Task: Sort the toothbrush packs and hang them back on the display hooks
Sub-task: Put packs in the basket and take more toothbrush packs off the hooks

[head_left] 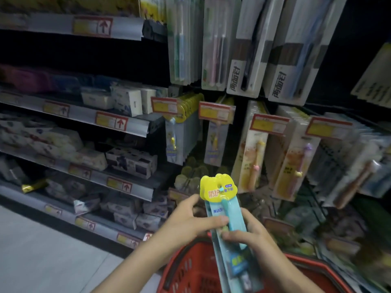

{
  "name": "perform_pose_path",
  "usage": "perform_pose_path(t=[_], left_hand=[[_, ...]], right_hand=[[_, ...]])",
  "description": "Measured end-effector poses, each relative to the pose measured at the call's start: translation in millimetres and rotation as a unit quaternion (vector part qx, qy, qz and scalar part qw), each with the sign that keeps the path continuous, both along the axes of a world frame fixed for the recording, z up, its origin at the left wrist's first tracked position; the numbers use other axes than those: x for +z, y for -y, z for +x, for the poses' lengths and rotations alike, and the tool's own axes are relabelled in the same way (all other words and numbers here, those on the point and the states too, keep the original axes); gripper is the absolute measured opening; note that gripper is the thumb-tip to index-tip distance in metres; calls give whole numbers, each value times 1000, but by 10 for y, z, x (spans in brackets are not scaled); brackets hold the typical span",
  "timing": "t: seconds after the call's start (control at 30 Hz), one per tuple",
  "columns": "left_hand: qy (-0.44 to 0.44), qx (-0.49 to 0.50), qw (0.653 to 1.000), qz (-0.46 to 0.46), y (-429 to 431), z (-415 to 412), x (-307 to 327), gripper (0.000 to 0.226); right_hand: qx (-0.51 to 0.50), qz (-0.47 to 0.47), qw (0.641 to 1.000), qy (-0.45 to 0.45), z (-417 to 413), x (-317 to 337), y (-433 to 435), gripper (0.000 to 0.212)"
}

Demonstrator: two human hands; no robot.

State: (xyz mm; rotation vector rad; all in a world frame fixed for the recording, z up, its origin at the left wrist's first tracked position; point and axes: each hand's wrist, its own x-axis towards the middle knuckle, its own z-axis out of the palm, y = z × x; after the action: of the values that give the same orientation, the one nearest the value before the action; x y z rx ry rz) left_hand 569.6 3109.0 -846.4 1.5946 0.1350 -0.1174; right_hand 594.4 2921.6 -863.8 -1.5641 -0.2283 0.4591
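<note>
Toothbrush pack (226, 210) with the yellow header is held in both hands above the red basket (190, 271), long axis nearly upright, hang hole at the top. The left hand (190, 224) pinches its left edge and the right hand (249, 233) closes on its lower front. Matching yellow-topped packs (186, 111) hang up and to the left, nearer the left hand.
</note>
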Motion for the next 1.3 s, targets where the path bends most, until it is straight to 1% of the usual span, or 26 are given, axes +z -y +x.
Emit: perform_pose_path(t=[0.1,0.2,0.33,0.47,0.53,0.63,0.7,0.83,0.9,0.97,1.0,1.07,1.1,1.17,1.23,1.3], left_hand=[[-33,-30,998,33,52,-52,-88,42],[-74,-31,995,54,64,-29,-242,50],[-109,-72,983,126,92,-38,-464,49],[-134,-102,962,215,113,-83,-718,52],[-137,-110,952,250,88,-98,-855,53],[-142,-124,940,285,30,-121,-1004,45],[-138,-135,933,305,-3,-138,-1052,39],[-111,-160,914,356,-100,-164,-1198,36],[-88,-169,904,383,-132,-161,-1256,34],[-58,-182,890,413,-128,-163,-1269,36],[-44,-190,881,431,-118,-163,-1266,37],[-20,-214,856,471,-101,-161,-1264,39],[-11,-227,839,495,-93,-165,-1266,40],[0,-250,803,540,-66,-175,-1259,43],[14,-273,773,573,-14,-190,-1230,45],[24,-290,751,592,47,-213,-1190,48]], right_hand=[[7,-34,999,1,-51,-124,159,56],[16,-66,998,-14,-114,-306,333,57],[46,-111,991,-63,-170,-694,574,62],[78,-181,972,-129,-115,-1322,784,65],[105,-240,953,-149,-88,-1642,815,59],[151,-357,912,-136,-84,-2190,781,39],[173,-413,884,-137,-105,-2578,722,38],[258,-483,822,-157,-212,-3126,555,47],[293,-523,791,-121,-261,-3305,515,46],[314,-567,761,-37,-297,-3401,522,49],[321,-580,749,1,-306,-3414,545,56],[327,-595,733,34,-300,-3359,613,70],[322,-599,732,44,-287,-3296,648,71],[303,-607,732,57,-256,-3121,713,61],[290,-600,743,68,-229,-2875,760,57],[275,-585,758,85,-216,-2590,790,58]])
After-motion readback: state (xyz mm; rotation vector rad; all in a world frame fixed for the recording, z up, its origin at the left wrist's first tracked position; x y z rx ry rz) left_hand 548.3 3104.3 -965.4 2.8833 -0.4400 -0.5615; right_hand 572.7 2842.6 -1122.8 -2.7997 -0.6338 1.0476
